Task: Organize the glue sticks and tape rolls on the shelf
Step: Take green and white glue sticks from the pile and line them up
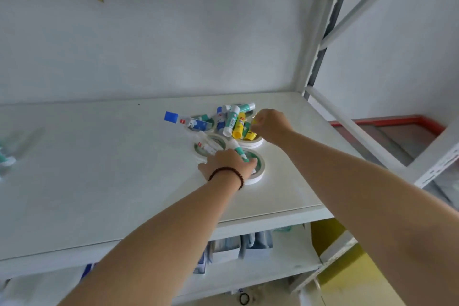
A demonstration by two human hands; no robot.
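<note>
A heap of glue sticks in green, blue, yellow and white lies over several white tape rolls on the right part of the white shelf. My left hand, with a dark bead bracelet on the wrist, rests on the near roll and closes on a green-and-white glue stick. My right hand is at the heap's right side, fingers pinched on a yellow glue stick. A blue-capped stick pokes out to the left.
A blurred green-and-white item lies at the shelf's far left edge. The white upright and brace of the rack rise at the right. A lower shelf holds packets and boxes. The back wall is close behind.
</note>
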